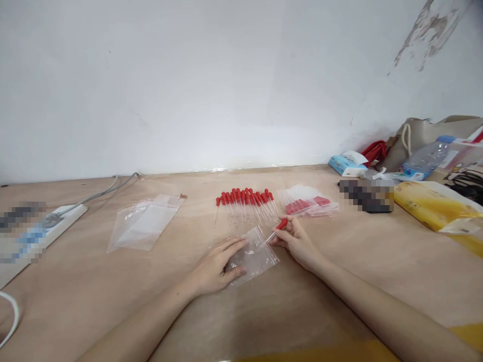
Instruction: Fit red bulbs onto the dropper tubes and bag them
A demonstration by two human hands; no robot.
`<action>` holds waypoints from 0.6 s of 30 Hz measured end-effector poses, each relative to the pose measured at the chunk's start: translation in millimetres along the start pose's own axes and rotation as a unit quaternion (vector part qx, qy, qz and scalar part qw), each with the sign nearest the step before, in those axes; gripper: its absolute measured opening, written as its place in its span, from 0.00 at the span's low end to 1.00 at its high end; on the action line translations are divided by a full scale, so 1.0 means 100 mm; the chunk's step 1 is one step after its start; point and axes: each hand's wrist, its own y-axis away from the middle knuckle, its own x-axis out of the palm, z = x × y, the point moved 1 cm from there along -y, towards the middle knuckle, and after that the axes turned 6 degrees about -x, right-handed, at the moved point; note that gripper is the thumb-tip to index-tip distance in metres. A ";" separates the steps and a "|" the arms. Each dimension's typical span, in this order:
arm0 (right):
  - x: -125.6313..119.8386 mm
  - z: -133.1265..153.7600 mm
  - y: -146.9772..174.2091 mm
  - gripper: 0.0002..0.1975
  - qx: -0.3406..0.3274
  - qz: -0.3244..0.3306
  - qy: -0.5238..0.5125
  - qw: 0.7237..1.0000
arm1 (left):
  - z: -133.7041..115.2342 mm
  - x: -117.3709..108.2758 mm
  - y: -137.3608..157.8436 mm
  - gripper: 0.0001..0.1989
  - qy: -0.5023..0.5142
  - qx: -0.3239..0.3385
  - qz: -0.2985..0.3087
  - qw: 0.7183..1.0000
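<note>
My right hand (pixel 296 241) pinches the red rubber bulb of a dropper (pixel 281 224). The dropper's thin stem points down and left, its tip at the mouth of a clear zip bag (pixel 252 256). Lying on that bag is my left hand (pixel 222 264), its fingers stretched out and the thumb apart, pressing it to the table. Just beyond my hands several more red-bulbed droppers (pixel 245 198) lie side by side, bulbs toward the wall. To their right is a pile of clear bags (pixel 311 201) with red bulbs showing inside.
Flat clear bags (pixel 147 221) lie at the left, near a power strip (pixel 71 216) with a grey cable. On the right are a blue tissue pack (pixel 347 165), a dark phone-like object (pixel 366 196), a yellow pack (pixel 433 203) and a plastic bottle (pixel 428 156). A white wall (pixel 226 85) stands behind.
</note>
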 end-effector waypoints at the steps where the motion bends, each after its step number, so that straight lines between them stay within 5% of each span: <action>1: -0.02 0.02 0.02 0.21 0.010 0.017 0.015 1.000 | 0.01 -0.01 -0.01 0.26 0.006 0.006 -0.005 1.000; 8: -0.12 0.06 0.06 0.17 0.073 0.154 0.126 0.977 | 0.02 -0.04 -0.04 0.21 0.011 0.035 -0.041 0.999; 18: 0.02 0.08 0.08 0.16 0.067 0.295 0.051 0.952 | 0.05 -0.04 -0.06 0.21 0.021 0.042 -0.027 0.999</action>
